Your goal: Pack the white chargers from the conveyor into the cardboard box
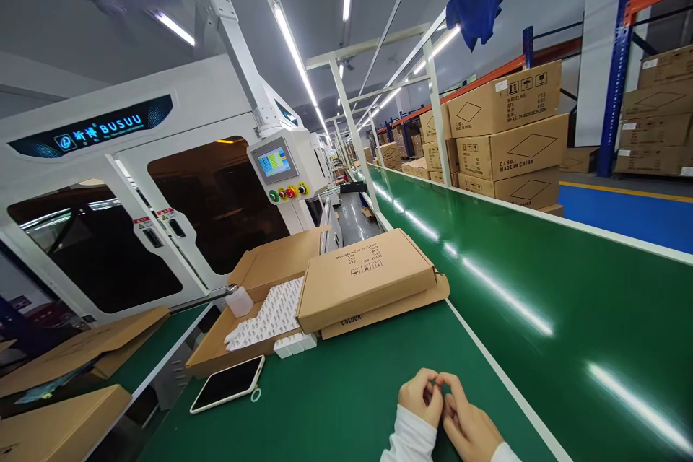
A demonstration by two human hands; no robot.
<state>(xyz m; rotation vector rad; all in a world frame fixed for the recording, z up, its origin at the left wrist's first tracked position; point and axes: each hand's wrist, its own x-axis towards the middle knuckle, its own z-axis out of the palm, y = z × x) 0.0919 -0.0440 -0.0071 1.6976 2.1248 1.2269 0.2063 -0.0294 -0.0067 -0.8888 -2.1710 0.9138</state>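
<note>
Low in the head view, my left hand (421, 395) and my right hand (470, 420) meet over the green work surface (346, 404). Both have curled fingers, with the fingertips pinched together and touching. Whatever lies between them, if anything, is too small or hidden to make out. Left of the hands lies a phone (228, 384) in a white case, screen up and dark, with a small ring beside it. Beyond them, an open cardboard box (208, 350) holds many small white pieces (271, 310) in rows. A strip of white pieces (295, 344) rests just outside the box.
A closed cardboard carton (368, 274) sits on a flattened one, right of the open box. The green conveyor (520, 274) runs along the right. A white machine (211, 123) stands at left; stacked cartons (509, 137) stand behind the conveyor. More cardboard (65, 419) lies lower left.
</note>
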